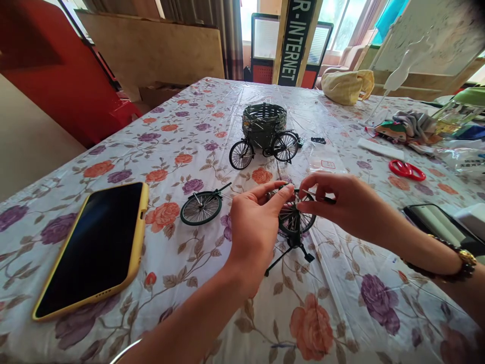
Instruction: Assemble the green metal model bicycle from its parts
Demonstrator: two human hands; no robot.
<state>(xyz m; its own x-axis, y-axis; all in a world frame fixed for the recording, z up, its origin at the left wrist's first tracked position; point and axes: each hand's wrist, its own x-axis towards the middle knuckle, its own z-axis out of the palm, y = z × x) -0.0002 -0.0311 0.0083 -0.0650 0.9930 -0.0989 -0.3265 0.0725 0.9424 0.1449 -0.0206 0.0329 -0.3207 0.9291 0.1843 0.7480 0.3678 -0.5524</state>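
Observation:
My left hand [255,222] pinches the upper edge of a partly built model bicycle [293,241], thumb and fingers closed at its dark spoked wheel. The bicycle's frame and a pedal point toward me. On the wheel's right side, my right hand [329,194] is closed round a thin tool with a dark end, perhaps a small screwdriver; its tip is hidden among the fingers. To the left of my hands lies a loose model wheel [200,208] with a fender and fork. Farther back, a complete black model bicycle [265,146] stands upright in front of a dark woven basket [264,121].
A yellow-cased phone [94,247] lies at the left, another phone [443,225] at the right. Red-handled scissors [407,170], a clear plastic bag [326,157] and a small black part [318,140] are on the flowered tablecloth [182,313]. A yellow pouch [343,87] sits at the back.

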